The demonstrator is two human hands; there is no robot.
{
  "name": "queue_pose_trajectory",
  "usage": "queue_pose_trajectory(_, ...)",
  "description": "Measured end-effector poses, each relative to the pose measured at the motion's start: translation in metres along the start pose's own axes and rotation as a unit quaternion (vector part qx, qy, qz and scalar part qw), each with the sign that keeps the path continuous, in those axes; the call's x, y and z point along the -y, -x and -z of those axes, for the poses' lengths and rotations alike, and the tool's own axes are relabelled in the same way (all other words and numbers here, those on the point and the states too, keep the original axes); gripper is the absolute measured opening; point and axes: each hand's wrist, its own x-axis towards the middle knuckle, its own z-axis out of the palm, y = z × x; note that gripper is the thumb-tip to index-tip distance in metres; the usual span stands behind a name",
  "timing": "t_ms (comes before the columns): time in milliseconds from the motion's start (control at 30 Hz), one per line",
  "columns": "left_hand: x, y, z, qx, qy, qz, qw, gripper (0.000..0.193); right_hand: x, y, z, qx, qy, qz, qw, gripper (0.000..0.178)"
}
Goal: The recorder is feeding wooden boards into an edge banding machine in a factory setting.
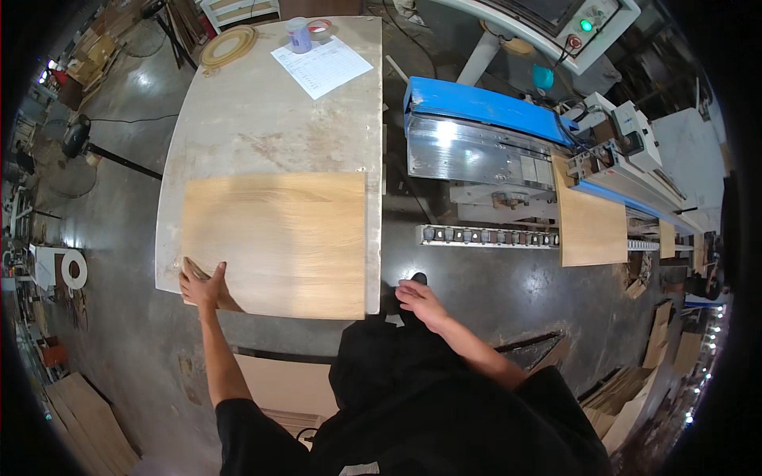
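Note:
A wood-grain board (pixel 278 246) lies flat on the near part of the pale worktable (pixel 238 135). At its near left corner, my left hand (pixel 203 287) rests on the surface with the thumb apart from the fingers. A small brownish piece seems to be under those fingers; its kind is hidden by the hand. My right hand (pixel 423 305) hangs in the air just right of the table's near corner, fingers loosely stretched and nothing visible in them.
Farther up the table are a written paper sheet (pixel 324 67), a purple-labelled tub (pixel 299 36), a tape roll (pixel 319 28) and a coil of edging strip (pixel 228 47). To the right stands a blue-topped machine (pixel 488 107) with another board (pixel 591 222). A fan (pixel 77 136) stands left.

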Motion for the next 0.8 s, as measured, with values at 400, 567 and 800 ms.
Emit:
queue_pose_trajectory(400,-0.074,0.111,-0.004,0.002,-0.003,0.003,1.000,0.126,-0.004,0.006,0.018,0.051,-0.033,-0.002,0.998,0.027)
queue_pose_trajectory(567,-0.066,0.107,-0.011,-0.008,0.027,0.016,0.999,0.126,0.011,0.028,0.030,0.064,-0.077,0.054,0.993,0.023)
queue_pose_trajectory(800,-0.130,0.141,-0.015,0.023,0.041,0.017,0.999,0.120,0.005,0.028,0.089,-0.008,-0.121,0.086,0.989,0.023)
